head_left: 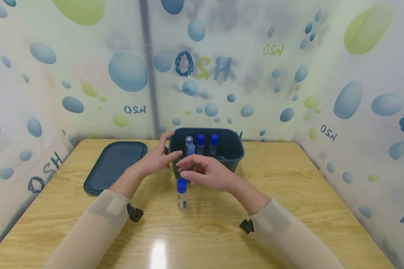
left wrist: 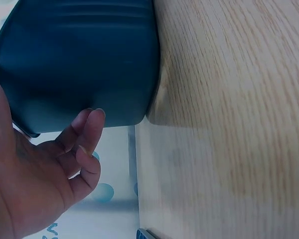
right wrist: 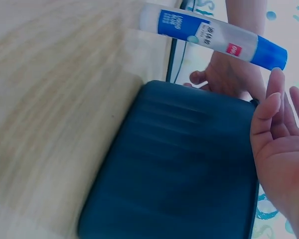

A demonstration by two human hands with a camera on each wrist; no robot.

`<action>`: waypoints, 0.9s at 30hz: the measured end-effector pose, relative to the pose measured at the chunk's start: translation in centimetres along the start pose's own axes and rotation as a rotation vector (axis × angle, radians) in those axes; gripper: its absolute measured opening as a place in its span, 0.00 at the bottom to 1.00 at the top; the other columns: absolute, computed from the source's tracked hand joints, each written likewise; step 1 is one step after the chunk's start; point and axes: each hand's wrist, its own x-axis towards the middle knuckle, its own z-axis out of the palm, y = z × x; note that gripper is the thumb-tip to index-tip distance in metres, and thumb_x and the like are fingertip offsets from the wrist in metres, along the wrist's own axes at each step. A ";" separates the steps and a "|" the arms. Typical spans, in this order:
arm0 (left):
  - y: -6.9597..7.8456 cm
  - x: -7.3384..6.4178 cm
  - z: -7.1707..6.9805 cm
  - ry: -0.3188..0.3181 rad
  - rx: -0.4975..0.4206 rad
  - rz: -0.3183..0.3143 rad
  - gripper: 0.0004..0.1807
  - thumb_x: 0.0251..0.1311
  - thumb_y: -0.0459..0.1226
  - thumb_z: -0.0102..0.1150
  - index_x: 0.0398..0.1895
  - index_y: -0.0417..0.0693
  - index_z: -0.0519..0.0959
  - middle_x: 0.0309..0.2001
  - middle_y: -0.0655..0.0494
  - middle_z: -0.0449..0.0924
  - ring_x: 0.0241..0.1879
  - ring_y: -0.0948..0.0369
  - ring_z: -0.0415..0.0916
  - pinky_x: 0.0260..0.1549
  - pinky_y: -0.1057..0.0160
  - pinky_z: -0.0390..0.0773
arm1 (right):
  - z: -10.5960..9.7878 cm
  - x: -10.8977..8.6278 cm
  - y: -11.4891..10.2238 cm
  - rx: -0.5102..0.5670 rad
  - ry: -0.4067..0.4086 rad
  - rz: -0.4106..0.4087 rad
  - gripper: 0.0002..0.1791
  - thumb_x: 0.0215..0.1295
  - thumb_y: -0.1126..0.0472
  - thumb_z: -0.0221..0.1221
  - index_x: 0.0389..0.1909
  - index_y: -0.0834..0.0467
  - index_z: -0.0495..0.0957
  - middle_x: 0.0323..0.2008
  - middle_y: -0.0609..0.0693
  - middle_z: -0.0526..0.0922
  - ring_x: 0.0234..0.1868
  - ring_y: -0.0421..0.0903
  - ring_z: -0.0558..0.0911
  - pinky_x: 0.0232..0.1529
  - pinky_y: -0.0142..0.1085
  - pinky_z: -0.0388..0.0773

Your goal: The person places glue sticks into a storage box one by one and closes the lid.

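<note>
Bubble-printed sheeting (head_left: 256, 86) backs a wooden table (head_left: 276, 183); the right hand (head_left: 208, 173), fingers loosely bent, holds nothing near an upright glue bottle (head_left: 181, 195); the left hand (head_left: 156, 158) spreads its fingers at the bin (head_left: 229, 145); work looks partway: four bottles (head_left: 200, 144) inside, one out in front, lid (head_left: 116, 166) lying apart.

Pale beige long sleeves (head_left: 91, 229); small black wrist cameras (head_left: 135, 213).

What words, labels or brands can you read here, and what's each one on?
"LIQUID": the standing bottle.
"deli", apparently: the red patch on that bottle.
"OSH", like a mirrored H2O: the backdrop.
"OSN", like a mirrored N2O: the backdrop, smaller.
Too small or blurred: the standing bottle's other print and any labels on the bottles inside the bin.
</note>
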 end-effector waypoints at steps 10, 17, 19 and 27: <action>0.1 -0.1 0.0 -0.001 0.006 0.003 0.53 0.77 0.67 0.54 0.90 0.72 0.33 0.48 0.40 0.84 0.42 0.43 0.87 0.48 0.50 0.83 | 0.8 -0.9 0.9 -0.027 -0.104 0.052 0.32 0.80 0.55 0.66 0.81 0.45 0.72 0.70 0.54 0.84 0.41 0.62 0.89 0.42 0.35 0.85; 0.1 -0.1 0.0 -0.006 0.000 -0.003 0.52 0.78 0.67 0.54 0.90 0.73 0.33 0.50 0.40 0.83 0.43 0.43 0.87 0.48 0.49 0.83 | 0.9 -1.3 1.5 0.017 -0.150 0.078 0.32 0.82 0.57 0.64 0.83 0.45 0.70 0.70 0.54 0.84 0.45 0.65 0.91 0.54 0.53 0.88; 0.1 -0.1 0.0 -0.003 0.001 -0.006 0.52 0.78 0.66 0.54 0.90 0.73 0.34 0.50 0.40 0.83 0.43 0.43 0.86 0.48 0.50 0.83 | 0.9 -1.4 1.6 0.019 -0.161 0.087 0.32 0.83 0.57 0.63 0.83 0.45 0.70 0.69 0.53 0.84 0.45 0.62 0.92 0.52 0.59 0.87; 0.0 -0.2 0.1 0.004 -0.002 -0.005 0.52 0.78 0.65 0.55 0.90 0.73 0.34 0.51 0.39 0.83 0.42 0.43 0.87 0.49 0.48 0.84 | 1.1 -1.6 1.9 -0.019 -0.169 0.117 0.28 0.85 0.54 0.60 0.82 0.39 0.72 0.63 0.47 0.86 0.44 0.53 0.92 0.38 0.50 0.87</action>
